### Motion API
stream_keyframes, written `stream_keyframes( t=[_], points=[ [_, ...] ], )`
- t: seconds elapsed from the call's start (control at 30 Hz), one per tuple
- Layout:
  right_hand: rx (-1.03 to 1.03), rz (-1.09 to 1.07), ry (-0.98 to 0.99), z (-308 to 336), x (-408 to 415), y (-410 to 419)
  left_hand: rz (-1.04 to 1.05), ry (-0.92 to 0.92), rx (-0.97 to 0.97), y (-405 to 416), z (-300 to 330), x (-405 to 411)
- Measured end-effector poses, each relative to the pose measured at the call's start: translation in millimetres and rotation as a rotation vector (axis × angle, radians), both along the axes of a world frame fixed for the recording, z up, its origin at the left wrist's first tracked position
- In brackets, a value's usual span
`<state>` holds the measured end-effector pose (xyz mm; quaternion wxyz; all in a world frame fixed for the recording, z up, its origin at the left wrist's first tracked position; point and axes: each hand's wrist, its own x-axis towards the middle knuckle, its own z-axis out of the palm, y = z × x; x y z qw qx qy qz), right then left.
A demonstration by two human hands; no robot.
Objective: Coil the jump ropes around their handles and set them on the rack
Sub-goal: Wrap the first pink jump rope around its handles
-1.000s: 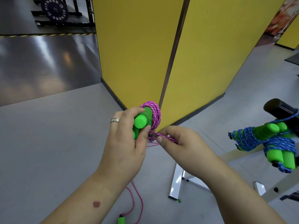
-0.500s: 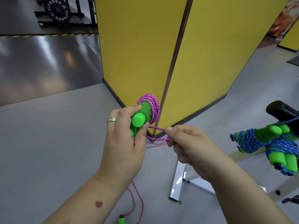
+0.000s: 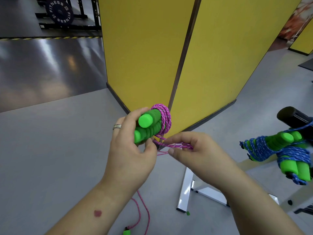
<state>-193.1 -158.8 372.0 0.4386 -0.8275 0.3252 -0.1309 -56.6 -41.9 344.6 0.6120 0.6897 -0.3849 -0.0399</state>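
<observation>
Head view: left grip [image 3: 130, 150] curls round two green handles [image 3: 149, 126] wound with pink rope [image 3: 165, 118]; right grip [image 3: 191, 150], just beside, pinches the rope's loose strands.

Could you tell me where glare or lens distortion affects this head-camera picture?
Head view: bright glare streaks the glossy dark floor at upper left; wide-angle distortion tilts the yellow partition edges; the pink rope and green handles stay sharp.

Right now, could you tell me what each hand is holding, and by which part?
Left hand grips the green foam handles; right hand pinches the pink braided rope just below its coils.
</observation>
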Motion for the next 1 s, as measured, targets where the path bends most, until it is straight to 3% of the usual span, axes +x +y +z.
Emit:
stream_keyframes(
  t=[0.13, 0.23, 0.37, 0.43, 0.5, 0.57, 0.77, 1.0],
  points=[
    [-0.107, -0.042, -0.039, -7, 2, -2, 0.005, -0.048, 0.063, 0, 0, 4],
    [-0.018, -0.054, -0.17, -7, 3, -1, -0.03, -0.029, 0.069, 0, 1, 3],
    [0.196, -0.068, -0.347, -5, 4, -1, -0.008, -0.081, 0.096, 2, -1, 7],
    [0.444, -0.053, -0.515, -5, 6, 0, -0.014, -0.064, 0.073, 3, 1, 7],
    [0.717, -0.046, -0.66, -1, 8, 3, -0.06, 0.037, 0.036, 3, 4, 4],
    [0.813, -0.058, -0.685, 2, 10, 7, -0.167, 0.197, 0.005, 4, 10, 0],
    [0.878, -0.207, -0.719, 6, 13, 10, -0.276, 0.255, 0.024, 3, 13, 1],
    [0.662, -0.308, -0.745, 3, 12, 1, -0.296, 0.171, 0.177, 4, 7, 5]
  ],
)
